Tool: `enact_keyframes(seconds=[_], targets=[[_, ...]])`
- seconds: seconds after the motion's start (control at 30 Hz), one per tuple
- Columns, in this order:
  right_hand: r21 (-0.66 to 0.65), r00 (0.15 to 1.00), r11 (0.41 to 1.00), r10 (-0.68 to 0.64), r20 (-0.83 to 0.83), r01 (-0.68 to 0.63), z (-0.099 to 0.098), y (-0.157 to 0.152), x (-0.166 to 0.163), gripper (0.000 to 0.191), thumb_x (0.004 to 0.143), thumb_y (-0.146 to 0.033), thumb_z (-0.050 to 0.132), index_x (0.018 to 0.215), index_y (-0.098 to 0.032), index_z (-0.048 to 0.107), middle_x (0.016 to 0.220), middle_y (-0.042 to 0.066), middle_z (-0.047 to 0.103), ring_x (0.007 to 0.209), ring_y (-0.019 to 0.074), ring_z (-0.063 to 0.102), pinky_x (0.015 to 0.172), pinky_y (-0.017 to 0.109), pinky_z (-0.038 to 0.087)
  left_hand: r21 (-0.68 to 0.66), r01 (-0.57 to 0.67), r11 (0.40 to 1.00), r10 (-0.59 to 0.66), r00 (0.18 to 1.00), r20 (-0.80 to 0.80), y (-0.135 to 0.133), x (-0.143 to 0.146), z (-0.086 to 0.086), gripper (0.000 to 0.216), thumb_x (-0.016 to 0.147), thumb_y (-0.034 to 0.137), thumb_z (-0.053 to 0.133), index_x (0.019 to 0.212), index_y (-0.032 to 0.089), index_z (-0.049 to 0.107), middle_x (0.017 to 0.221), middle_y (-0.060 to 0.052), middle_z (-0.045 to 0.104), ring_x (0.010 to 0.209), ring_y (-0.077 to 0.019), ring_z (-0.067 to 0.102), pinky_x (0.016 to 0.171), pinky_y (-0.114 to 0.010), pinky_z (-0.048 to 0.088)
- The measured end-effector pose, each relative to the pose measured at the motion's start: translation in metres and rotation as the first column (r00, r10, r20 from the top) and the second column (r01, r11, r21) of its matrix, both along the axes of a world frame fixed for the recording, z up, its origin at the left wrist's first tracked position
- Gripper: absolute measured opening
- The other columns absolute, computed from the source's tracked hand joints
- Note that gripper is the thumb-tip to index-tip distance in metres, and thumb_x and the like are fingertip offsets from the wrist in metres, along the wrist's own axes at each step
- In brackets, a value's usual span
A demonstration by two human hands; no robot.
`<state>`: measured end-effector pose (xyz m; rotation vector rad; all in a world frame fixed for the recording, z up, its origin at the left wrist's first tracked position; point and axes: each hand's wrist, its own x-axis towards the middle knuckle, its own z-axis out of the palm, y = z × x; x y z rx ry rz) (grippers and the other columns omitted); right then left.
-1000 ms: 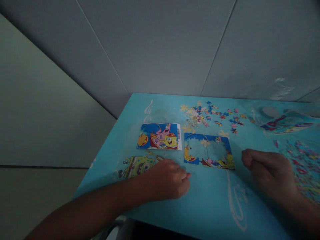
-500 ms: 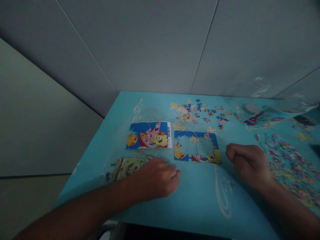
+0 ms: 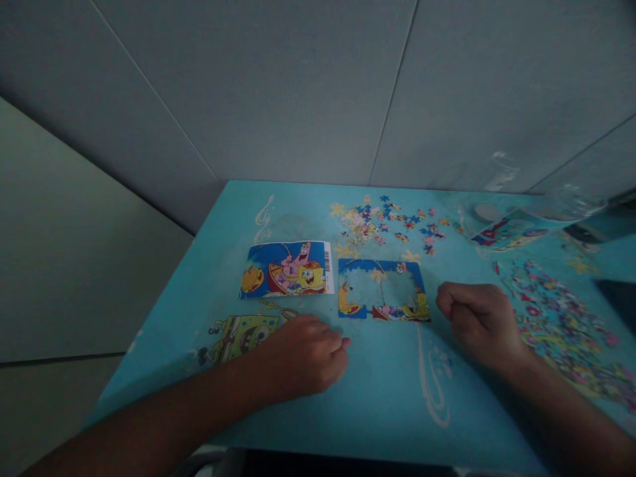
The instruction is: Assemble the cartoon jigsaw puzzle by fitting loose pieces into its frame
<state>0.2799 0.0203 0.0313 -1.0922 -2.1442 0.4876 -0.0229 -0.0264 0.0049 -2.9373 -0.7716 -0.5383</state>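
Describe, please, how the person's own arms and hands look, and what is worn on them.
The left forearm and right forearm are bare as far as they show, without sleeves. The left hand and right hand are ungloved. I see no watch or bracelet; the picture is too dim to rule out small rings.

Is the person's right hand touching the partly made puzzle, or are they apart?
Apart. The head view shows a narrow strip of blue table between the right hand and the puzzle.
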Motion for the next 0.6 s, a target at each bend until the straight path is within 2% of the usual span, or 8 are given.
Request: enact_keyframes(seconds=[0.27,0.6], targets=[[-0.029,1.0,1.0,-0.001,0.004,0.001,-0.0014,-0.0005,-0.0001,0.023,0.069,-0.001,0.038,0.06,-0.021,0.042,0.049,-0.007,0.038,0.042,0.0069,0.036,0.046,0.023,0.027,0.015,-0.01,1.0,0.009,1.0,0.03,0.0007,0.0012,-0.0005,0.039,0.098,0.009,0.052,0.06,0.019,0.048,0.056,0.002,0.05,0.049,-0.0151,0.047,0.049,-0.037,0.023],[-0.04,1.0,0.999,-0.003,-0.007,0.002,-0.0029,-0.0005,-0.0002,0.022,0.068,-0.002,0.038,0.058,-0.021,0.042,0.049,-0.007,0.039,0.042,0.0075,0.037,0.046,0.024,0.027,0.023,0.009,1.0,-0.009,1.0,0.001,-0.0003,-0.0013,-0.003,0.036,0.098,0.01,0.053,0.063,0.019,0.049,0.058,0.002,0.051,0.051,-0.0151,0.048,0.049,-0.037,0.025]])
